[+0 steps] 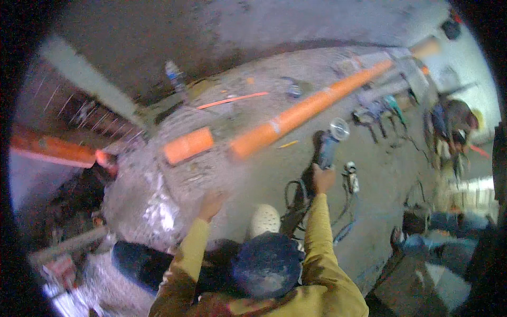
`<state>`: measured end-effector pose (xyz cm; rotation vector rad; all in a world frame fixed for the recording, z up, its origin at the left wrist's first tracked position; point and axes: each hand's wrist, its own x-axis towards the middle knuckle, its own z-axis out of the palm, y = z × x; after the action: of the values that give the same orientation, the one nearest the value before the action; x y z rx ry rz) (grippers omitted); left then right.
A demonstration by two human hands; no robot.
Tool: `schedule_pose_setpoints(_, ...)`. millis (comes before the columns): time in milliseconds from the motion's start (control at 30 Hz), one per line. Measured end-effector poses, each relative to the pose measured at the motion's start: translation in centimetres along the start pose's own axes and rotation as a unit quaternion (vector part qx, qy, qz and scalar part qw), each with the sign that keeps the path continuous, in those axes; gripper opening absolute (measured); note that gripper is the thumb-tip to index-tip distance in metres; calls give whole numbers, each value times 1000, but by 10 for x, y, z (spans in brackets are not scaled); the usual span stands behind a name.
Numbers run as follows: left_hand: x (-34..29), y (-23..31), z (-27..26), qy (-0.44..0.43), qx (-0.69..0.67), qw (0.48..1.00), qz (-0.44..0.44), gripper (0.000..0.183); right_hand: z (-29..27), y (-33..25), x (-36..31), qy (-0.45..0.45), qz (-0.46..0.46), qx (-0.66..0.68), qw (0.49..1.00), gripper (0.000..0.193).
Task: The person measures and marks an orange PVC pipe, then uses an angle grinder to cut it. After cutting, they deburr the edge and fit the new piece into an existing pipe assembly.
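My right hand (323, 179) is wrapped round the body of an angle grinder (327, 153), whose round disc (339, 130) points away from me. A dark cable (293, 189) loops on the floor beside that hand. My left hand (213, 205) is held low over the dusty floor, blurred, its fingers seemingly stretched out with nothing visible in them. Ahead of it lies a short orange pipe piece (189, 145). A long orange pipe (311, 109) runs from the middle toward the far right, apart from both hands.
A pale clog (265, 219) shows between my arms. Tools (377, 113) lie right of the long pipe. A plug connector (352, 178) is near the grinder. Another person (457, 124) bends at the far right. A bottle (174, 75) stands at the back left, near a thin orange strip (232, 100).
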<state>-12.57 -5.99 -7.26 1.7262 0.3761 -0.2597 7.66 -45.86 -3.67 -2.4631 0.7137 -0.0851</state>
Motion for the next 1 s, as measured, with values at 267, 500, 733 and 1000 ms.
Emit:
schedule_pose_setpoints(267,4,67,8,146,-6,979,-143,35,-4,37,21,15,-71,29,997,72)
schedule_pose_setpoints(500,77,37,-69,416,-151,897,4,37,-45,-23,-12,121,-173,-89,973,58)
schedule_pose_setpoints(733,127,9,-133,448,24,892,-51,48,25,-83,-106,-74,-493,123,858,60)
schedule_pose_setpoints(1000,44,174,-102,359,-77,925,102,64,41,-285,-212,-355,-586,99,722,94)
